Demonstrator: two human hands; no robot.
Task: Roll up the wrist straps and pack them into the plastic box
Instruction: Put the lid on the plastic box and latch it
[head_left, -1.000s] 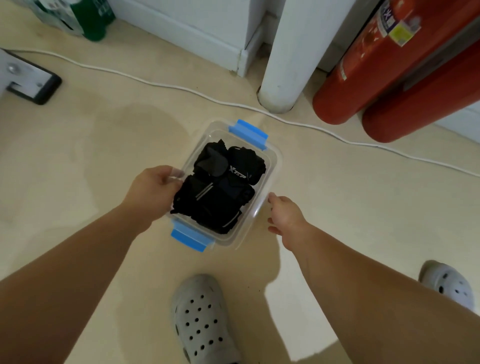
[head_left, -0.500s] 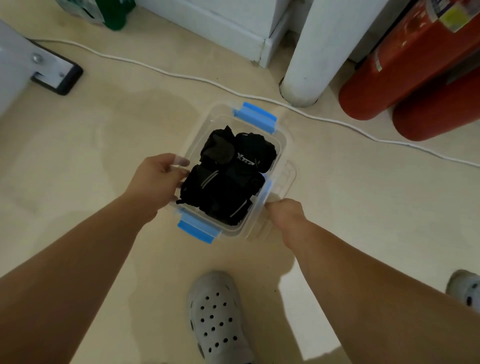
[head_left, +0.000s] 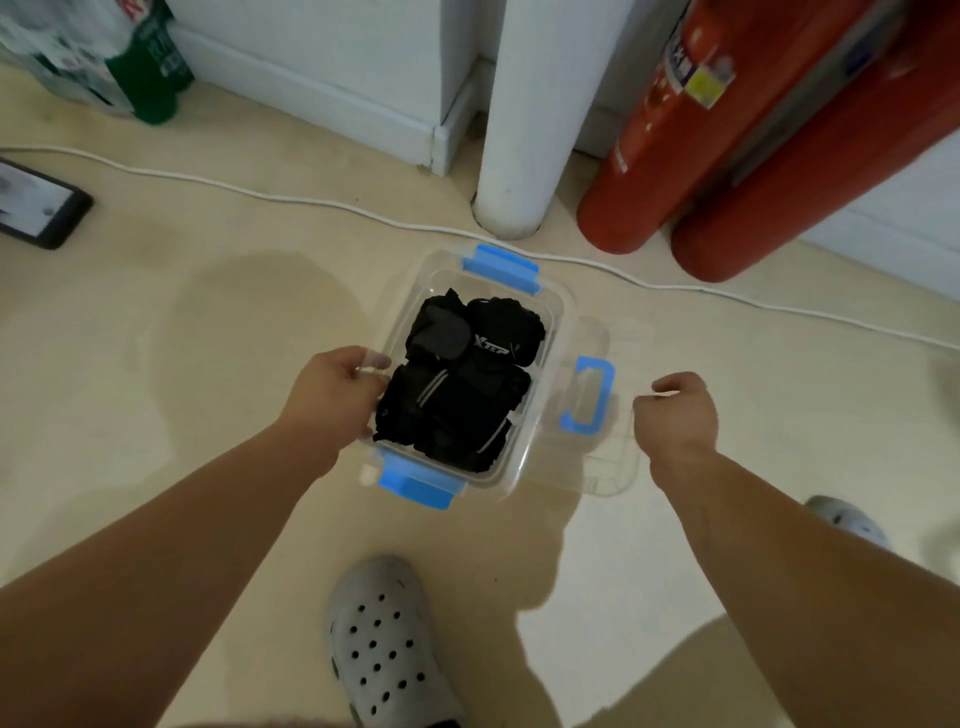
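Observation:
A clear plastic box (head_left: 545, 332) with blue end clips stands on the floor in the middle of the view. Rolled black wrist straps (head_left: 462, 384) with grey stripes and white lettering fill it. My left hand (head_left: 332, 395) grips the box's left rim, fingers curled over the edge. My right hand (head_left: 680, 410) pinches the far right edge of the clear lid (head_left: 597, 457), which has a blue handle (head_left: 587, 395). The lid lies beside the box on its right, overlapping the rim.
A white cable (head_left: 291, 200) runs across the floor behind the box. Two red cylinders (head_left: 717, 156) and a white pipe (head_left: 524, 119) stand at the back right. A phone (head_left: 36, 208) lies far left, green bottles (head_left: 104, 57) behind it. My grey clogs (head_left: 384, 644) are below.
My right hand, first beside the box, took hold of the lid at its right rim and drew it out to the right. The left hand kept its grip on the box.

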